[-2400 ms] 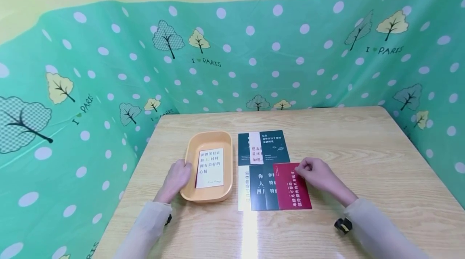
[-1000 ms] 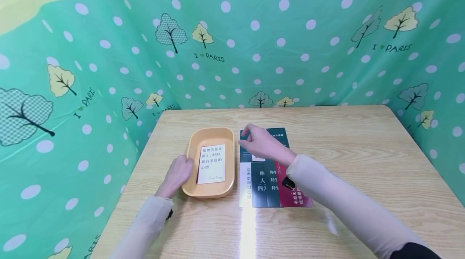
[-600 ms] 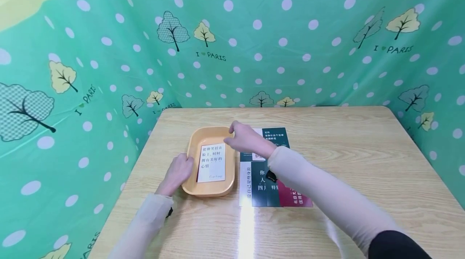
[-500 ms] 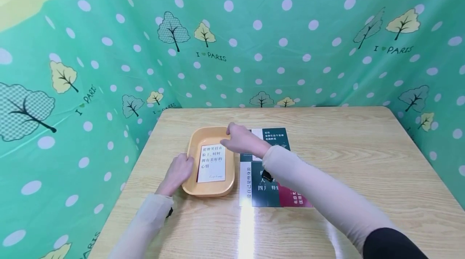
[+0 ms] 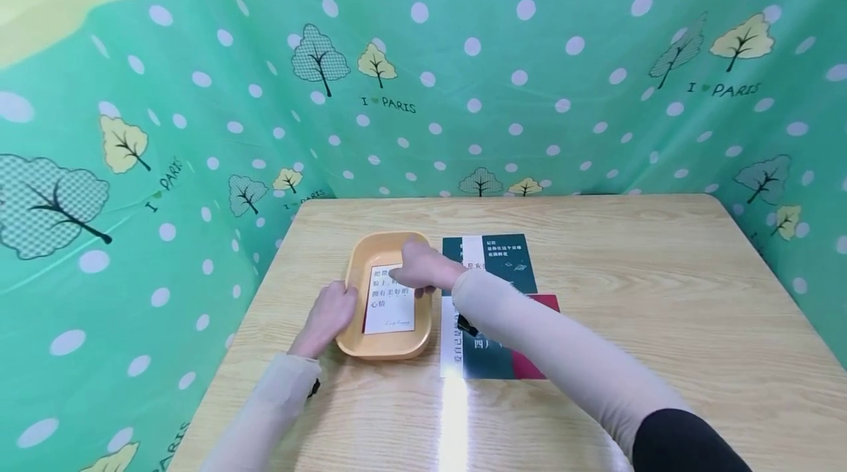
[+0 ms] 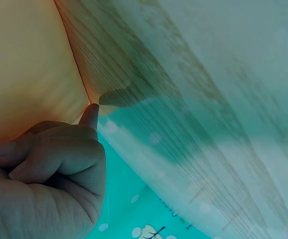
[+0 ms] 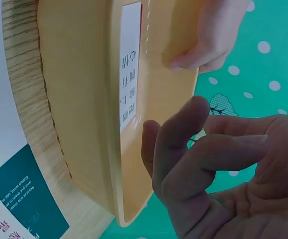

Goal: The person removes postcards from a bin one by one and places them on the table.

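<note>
My left hand [image 5: 333,310] grips the left wall of a pale orange plastic tray [image 5: 390,345], thumb over the rim on the inside. In the left wrist view the left hand [image 6: 54,164] has curled fingers against the tray's outer side. A white card [image 5: 390,310] with dark printed characters lies in the tray, a red edge showing beneath it. Over the tray's right side hovers my right hand [image 5: 423,266], covering the card's upper right corner. The right wrist view shows that hand [image 7: 209,164] with loosely bent fingers and nothing between them, above the rim.
Right of the tray, several overlapping cards lie in two rows: dark green ones [image 5: 516,266], white ones [image 5: 451,340] and a red one [image 5: 546,301]. My right forearm crosses over the lower row. The wooden table [image 5: 662,295] is bordered by a green dotted cloth [image 5: 496,90].
My right hand has travelled left from the red card, across the upper cards, to above the tray, and lowered towards the white card. The left hand has kept its grip on the tray.
</note>
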A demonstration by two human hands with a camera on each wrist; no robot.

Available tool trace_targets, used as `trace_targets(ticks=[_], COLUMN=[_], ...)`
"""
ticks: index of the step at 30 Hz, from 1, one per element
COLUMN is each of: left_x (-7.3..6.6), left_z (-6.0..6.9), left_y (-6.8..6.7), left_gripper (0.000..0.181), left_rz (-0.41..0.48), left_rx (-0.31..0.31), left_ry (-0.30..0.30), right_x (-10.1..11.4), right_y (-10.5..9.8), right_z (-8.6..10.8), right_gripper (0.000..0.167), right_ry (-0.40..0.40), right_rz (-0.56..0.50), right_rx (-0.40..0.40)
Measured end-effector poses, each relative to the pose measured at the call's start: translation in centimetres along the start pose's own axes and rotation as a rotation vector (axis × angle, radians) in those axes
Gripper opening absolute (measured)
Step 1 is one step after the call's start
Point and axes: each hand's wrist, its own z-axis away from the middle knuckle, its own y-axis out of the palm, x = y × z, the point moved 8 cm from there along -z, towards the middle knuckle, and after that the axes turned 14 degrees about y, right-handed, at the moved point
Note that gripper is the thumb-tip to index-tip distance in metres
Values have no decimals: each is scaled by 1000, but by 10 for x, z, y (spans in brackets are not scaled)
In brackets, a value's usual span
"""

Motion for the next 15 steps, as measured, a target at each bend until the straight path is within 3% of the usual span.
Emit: trace_targets(ticks=[5, 11, 15], left_x=[0, 0, 0], left_z=[-2, -2, -2], left_y=[1, 2, 2], left_gripper=[38, 38, 37], left_rz=[-10, 1, -3], left_rx=[-5, 5, -2], left_ry=[-2, 3, 5], right_x=[-1, 1, 3], right_y=[7, 15, 18], right_z=[-5, -8, -9], right_gripper=[51, 83, 87], right_ry=[33, 76, 97], right_rz=[21, 10, 31], right_rx=[-6, 24, 33])
